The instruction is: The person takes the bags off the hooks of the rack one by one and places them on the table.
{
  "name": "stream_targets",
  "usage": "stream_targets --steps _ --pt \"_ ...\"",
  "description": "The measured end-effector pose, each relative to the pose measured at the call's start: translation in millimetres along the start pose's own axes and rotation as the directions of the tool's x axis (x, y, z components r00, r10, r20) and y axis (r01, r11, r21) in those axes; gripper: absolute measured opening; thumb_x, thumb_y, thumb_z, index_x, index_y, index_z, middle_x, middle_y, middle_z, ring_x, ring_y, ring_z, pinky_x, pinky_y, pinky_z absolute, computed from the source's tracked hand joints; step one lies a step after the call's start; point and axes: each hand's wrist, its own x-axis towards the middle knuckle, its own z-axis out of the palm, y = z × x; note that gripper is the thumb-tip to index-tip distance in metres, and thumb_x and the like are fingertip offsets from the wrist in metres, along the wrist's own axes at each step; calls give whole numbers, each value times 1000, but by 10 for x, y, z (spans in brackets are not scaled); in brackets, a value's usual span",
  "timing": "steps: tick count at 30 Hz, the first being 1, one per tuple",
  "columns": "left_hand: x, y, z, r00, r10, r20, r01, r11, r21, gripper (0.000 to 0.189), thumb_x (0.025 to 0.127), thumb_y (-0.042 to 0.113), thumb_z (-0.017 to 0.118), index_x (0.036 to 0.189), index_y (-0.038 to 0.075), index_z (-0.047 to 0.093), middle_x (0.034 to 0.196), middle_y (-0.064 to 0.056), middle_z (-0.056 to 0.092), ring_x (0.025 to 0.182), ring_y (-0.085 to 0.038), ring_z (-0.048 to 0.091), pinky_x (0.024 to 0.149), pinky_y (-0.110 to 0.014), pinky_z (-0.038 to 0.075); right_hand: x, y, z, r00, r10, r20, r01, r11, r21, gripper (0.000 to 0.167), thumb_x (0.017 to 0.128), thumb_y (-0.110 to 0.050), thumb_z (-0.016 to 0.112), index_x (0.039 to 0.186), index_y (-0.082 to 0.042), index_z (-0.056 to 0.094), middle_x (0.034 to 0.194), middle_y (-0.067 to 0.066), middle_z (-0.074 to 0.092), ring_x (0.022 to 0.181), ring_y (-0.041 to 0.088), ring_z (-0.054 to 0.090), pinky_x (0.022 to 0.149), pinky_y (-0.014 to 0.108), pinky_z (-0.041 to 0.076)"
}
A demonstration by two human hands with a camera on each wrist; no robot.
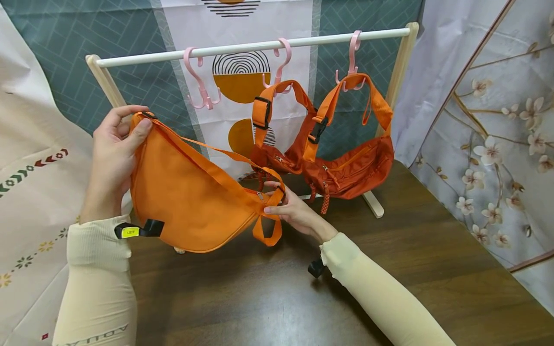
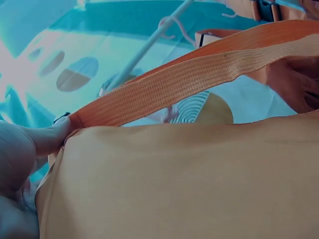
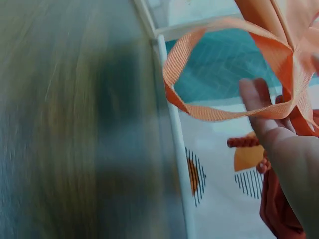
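Carefully, a person stretches an orange bag (image 1: pixel 190 192) between two hands above a brown wooden table (image 1: pixel 268 298), in front of a low clothes rack (image 1: pixel 242 48). The left hand (image 1: pixel 117 154) grips the bag's upper left corner, thumb in front and fingers behind. The right hand (image 1: pixel 294 209) holds the opposite, narrower end between thumb and fingers, beside a small zipper pull (image 1: pixel 261 196). From that end a loop of orange webbing (image 3: pixel 219 114) hangs down; the right wrist view shows it crossing in front of the fingers. A wide strap (image 2: pixel 164 87) runs along the top of the bag from one hand toward the other, and the bag's smooth front panel sags in a curve below.

Behind, two darker red-orange bags hang by their bright orange straps: one (image 1: pixel 277 156) from the middle pink hook (image 1: pixel 282 57), the other (image 1: pixel 359 168) from the right pink hook (image 1: pixel 352 53), their bodies overlapping in the head view. A third pink hook (image 1: pixel 200 89) hangs at the left of the white bar, beyond the held bag. Pale yellow sleeves (image 1: pixel 381 283) cover both forearms. A patterned cloth (image 1: pixel 121 29) in green and white fills the background, with a blossom-printed cloth (image 1: pixel 493 154) at right.
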Motion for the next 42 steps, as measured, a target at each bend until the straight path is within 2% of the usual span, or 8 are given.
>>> stream_targets --steps 3,9,14,17,22,30,35,42 --pt "-14 -70 -91 999 -33 -33 32 999 -20 43 93 13 76 134 7 64 107 -8 70 84 -18 69 73 -21 59 21 37 57 998 -54 -30 55 998 42 75 97 15 58 160 -10 25 136 10 47 114 21 62 91 30 55" --pt "-91 -261 -319 992 -91 -92 85 995 -60 45 93 15 75 136 8 62 108 -6 71 83 -16 70 70 -22 59 82 123 196 989 -111 -98 115 993 36 76 93 22 59 157 -4 27 133 14 45 107 19 64 87 26 56" --pt "-209 -404 -537 975 -165 -147 150 983 -110 51 92 19 76 140 9 59 111 -3 70 87 -14 69 71 -21 59 112 185 272 976 -179 -126 186 981 48 73 92 24 59 154 4 28 147 33 31 112 22 63 90 28 56" --pt "-276 -493 -638 965 -197 -171 174 974 -143 51 92 19 76 139 10 59 111 -1 71 88 -13 69 72 -20 58 127 214 302 966 -212 -148 221 974 43 68 91 25 60 150 5 34 145 32 36 115 22 61 93 28 55" --pt "-377 -633 -757 956 -195 -218 144 963 -228 46 93 14 75 136 7 61 106 -3 72 82 -14 71 69 -21 58 159 258 366 961 -213 -177 219 976 17 66 89 25 61 147 -2 43 132 13 51 113 22 63 93 28 55" --pt "-525 -792 -950 939 -221 -263 110 919 -378 34 96 4 70 130 4 64 100 -7 74 76 -18 73 64 -25 60 203 344 471 962 -206 -178 220 974 58 88 90 25 60 163 -13 27 144 19 51 109 20 67 86 29 58" --pt "-605 -834 -1068 924 -268 -273 159 918 -363 38 96 9 72 132 8 62 101 -5 75 77 -16 73 65 -25 60 231 402 521 968 -185 -170 197 979 56 87 90 25 61 163 -10 29 139 19 54 111 21 66 86 28 58" --pt "-690 -943 -1213 890 -354 -287 245 903 -353 39 95 14 74 132 15 63 100 1 75 75 -14 72 62 -25 59 272 529 575 976 -142 -167 150 988 34 85 90 26 61 162 -5 29 136 20 56 112 22 66 83 29 59"
